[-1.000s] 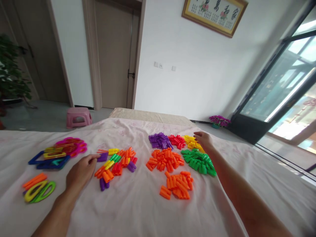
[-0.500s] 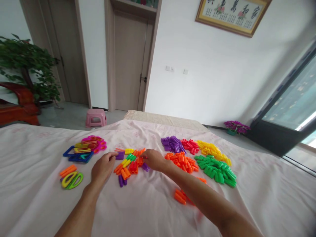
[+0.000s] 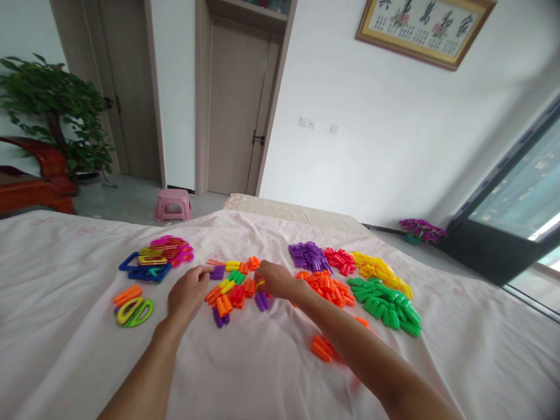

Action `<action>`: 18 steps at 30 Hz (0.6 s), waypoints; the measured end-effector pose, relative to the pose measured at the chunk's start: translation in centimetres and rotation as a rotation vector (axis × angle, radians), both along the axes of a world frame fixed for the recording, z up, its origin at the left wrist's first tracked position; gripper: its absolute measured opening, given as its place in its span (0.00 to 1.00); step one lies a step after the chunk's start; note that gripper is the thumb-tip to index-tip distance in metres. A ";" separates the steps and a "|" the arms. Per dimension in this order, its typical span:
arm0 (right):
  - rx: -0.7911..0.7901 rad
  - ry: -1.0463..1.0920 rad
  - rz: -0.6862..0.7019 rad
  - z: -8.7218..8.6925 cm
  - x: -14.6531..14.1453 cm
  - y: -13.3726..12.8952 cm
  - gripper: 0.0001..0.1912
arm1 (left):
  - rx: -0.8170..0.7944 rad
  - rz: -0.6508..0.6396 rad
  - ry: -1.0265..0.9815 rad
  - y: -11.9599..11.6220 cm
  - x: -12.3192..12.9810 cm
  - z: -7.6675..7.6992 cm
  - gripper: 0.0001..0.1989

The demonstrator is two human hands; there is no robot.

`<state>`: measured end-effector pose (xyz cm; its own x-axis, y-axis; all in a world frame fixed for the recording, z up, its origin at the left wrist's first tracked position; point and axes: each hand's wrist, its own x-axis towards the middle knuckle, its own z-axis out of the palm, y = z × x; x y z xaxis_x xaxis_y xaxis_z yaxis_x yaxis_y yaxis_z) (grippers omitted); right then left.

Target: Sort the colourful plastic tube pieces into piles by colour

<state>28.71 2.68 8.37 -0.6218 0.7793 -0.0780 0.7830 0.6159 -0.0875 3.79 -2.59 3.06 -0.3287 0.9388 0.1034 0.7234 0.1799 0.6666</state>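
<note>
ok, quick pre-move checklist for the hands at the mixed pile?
1. Left hand at the mixed pile, fingertips by a purple piece: ok.
2. Right hand on the pile's right edge: ok.
3. Firm grip on a piece in either hand: cannot tell.
4. Sorted piles kept apart, purple pile, red pile, green pile: ok.
5. Right forearm crosses the front orange pile, hiding part: not ok.

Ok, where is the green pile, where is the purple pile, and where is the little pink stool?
green pile (image 3: 387, 303), head view, on the middle of the heap of green pieces.
purple pile (image 3: 307, 255), head view, on the middle of the purple heap.
pink stool (image 3: 174, 199), head view, on its seat top.
</note>
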 end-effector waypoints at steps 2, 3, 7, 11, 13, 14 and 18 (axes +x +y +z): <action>0.011 0.036 0.000 -0.1 0.4 0.0 0.10 | -0.005 -0.001 -0.003 0.0 0.0 0.1 0.18; 0.015 0.065 -0.008 -0.1 0.8 -0.1 0.09 | -0.009 0.000 -0.002 0.0 0.0 0.1 0.19; 0.040 0.288 -0.038 0.5 3.3 -0.6 0.08 | -0.020 -0.003 0.002 0.0 -0.1 0.1 0.19; 0.167 0.567 -0.164 1.1 9.2 -0.3 0.06 | -0.035 -0.006 0.025 0.2 -0.4 -0.2 0.19; 0.265 0.669 -0.315 1.1 13.7 0.3 0.07 | -0.064 -0.012 0.051 0.4 -0.6 -0.4 0.20; 0.310 0.707 -0.403 1.1 16.3 0.6 0.09 | -0.081 -0.017 0.066 0.6 -0.6 -0.5 0.20; 0.426 0.729 -0.784 0.8 27.6 0.8 0.16 | -0.139 -0.027 0.107 0.9 -0.8 -0.7 0.22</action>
<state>56.31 3.46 9.20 0.2562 0.8483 0.4633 0.8126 0.0705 -0.5786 2.97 -1.65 2.39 -0.2970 0.9549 0.0050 0.7948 0.2444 0.5555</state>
